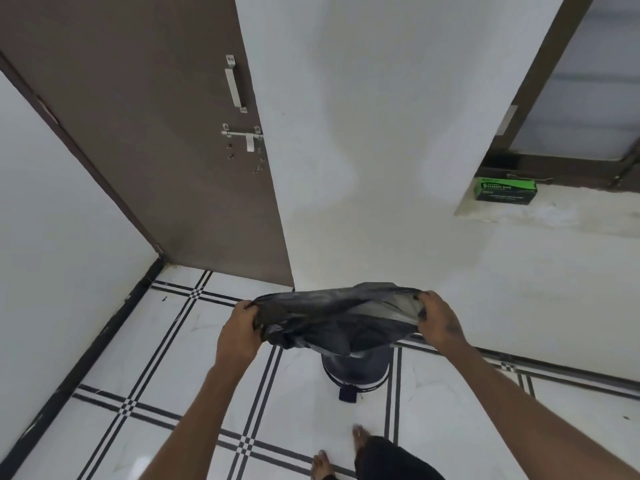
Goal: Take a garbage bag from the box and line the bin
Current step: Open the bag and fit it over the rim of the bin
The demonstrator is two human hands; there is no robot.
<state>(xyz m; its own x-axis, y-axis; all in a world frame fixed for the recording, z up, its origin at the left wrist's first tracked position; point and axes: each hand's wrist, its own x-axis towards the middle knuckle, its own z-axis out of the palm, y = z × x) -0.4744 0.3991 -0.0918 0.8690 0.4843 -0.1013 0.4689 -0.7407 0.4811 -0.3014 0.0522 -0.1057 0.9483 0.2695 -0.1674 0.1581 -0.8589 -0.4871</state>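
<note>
Gripping the left edge of a crumpled black plastic garbage bag (332,317), the left hand (240,327) has its fingers curled tight round the film. The right hand (438,320) pinches the bag's right edge the same way, so the mouth is stretched wide between them. Beneath the bag stands a dark round pedal bin (356,370) on the white tiled floor (145,368). Far right, a green cardboard box (506,190) sits on a pale window ledge (554,216).
</note>
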